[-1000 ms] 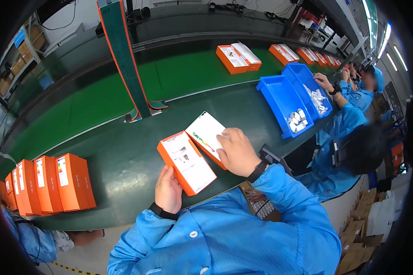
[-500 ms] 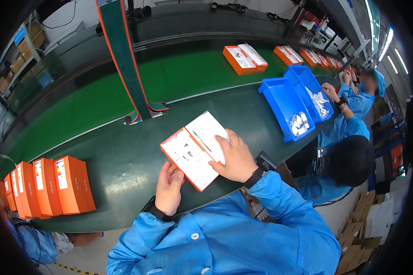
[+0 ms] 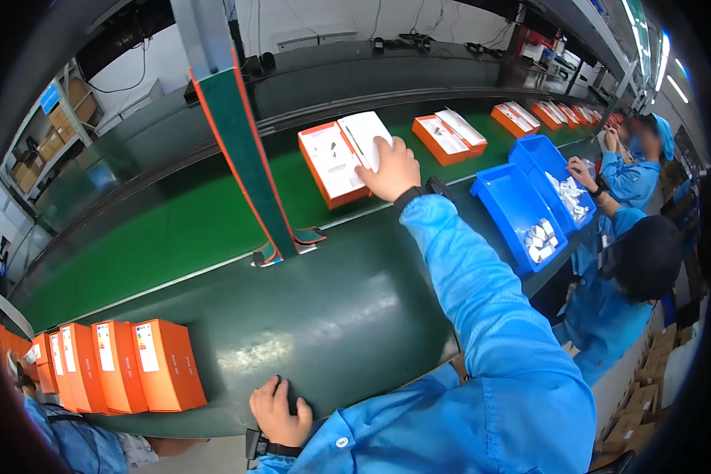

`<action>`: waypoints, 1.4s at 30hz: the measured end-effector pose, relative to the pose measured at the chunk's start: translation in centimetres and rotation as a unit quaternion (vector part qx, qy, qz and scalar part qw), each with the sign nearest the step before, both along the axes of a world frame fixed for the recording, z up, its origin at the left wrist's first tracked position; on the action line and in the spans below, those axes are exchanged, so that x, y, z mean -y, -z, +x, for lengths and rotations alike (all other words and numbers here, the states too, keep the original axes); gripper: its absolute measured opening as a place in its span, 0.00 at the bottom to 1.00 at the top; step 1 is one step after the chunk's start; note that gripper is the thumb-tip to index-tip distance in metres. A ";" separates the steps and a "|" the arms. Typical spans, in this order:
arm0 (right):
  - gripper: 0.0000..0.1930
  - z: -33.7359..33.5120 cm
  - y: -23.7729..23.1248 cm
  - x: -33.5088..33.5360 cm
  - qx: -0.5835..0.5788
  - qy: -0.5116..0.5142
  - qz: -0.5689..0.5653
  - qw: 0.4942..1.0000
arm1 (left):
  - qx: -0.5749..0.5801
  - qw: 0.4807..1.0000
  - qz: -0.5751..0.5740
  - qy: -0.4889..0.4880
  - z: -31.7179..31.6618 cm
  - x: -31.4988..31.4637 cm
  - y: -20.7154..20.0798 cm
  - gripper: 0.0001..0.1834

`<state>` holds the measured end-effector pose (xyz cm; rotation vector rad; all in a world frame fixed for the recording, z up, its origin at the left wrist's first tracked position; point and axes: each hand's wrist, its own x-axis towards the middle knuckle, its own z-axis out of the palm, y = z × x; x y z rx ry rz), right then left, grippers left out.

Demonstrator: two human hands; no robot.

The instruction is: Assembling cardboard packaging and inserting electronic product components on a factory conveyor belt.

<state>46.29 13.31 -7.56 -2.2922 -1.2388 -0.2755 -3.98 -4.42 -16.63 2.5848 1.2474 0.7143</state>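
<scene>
My right hand (image 3: 393,169) is stretched forward and grips the near right corner of an open orange box (image 3: 346,201). Its fingers lie over the box's white inner flap (image 3: 362,129), and the thumb presses near the white insert (image 3: 329,162), which has small dark cut-outs. This box rests on the green conveyor belt (image 3: 186,245). Close to the table's front edge, my left hand (image 3: 280,415) lies on the dark green tabletop (image 3: 308,332), fingers spread, holding nothing.
Closed orange boxes (image 3: 166,367) stand in a row at left. Two blue bins (image 3: 502,207) with white parts sit at right beside a co-worker (image 3: 620,276). More open orange boxes (image 3: 448,141) line the belt. A green post (image 3: 245,150) with orange edges rises at the belt's near edge.
The open orange box has moved forward from the table onto the belt, my right hand still on it. My left hand has come off the box and down to the table.
</scene>
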 end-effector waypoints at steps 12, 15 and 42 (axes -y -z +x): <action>0.47 2.2 4.2 -8.9 -0.086 0.021 -0.194 0.977 | 0.002 1.000 0.007 -0.002 0.2 -0.2 0.9 0.28; 0.47 0.9 5.1 -8.3 0.050 0.011 -0.101 0.994 | 0.007 1.000 -0.010 -0.016 0.2 -0.1 0.7 0.28; 0.24 -17.8 8.9 17.3 -0.095 -0.380 -0.052 0.919 | -0.151 0.952 0.041 -0.265 -7.7 -10.5 -9.8 0.40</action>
